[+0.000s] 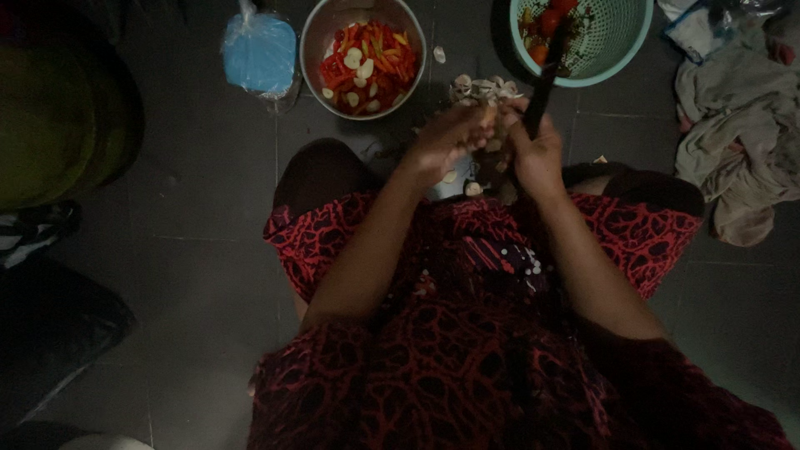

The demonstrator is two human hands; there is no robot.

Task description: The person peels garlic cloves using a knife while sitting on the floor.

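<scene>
My left hand (450, 137) is closed around a small pale garlic clove held above my lap. My right hand (533, 150) grips a dark-handled knife (542, 87) whose dark length points up and away toward the green basket. Both hands meet close together over a pile of garlic skins and cloves (479, 90) on the floor. A few pale cloves (462, 182) lie just under my hands. The knife's tip is hard to make out in the dim light.
A metal bowl (312, 37) holds sliced red chillies and peeled garlic. A green plastic colander (621, 46) with tomatoes stands at the upper right. A blue plastic bag (260, 54) sits at the left, crumpled grey cloths (742, 125) at the right. The floor is dark tile.
</scene>
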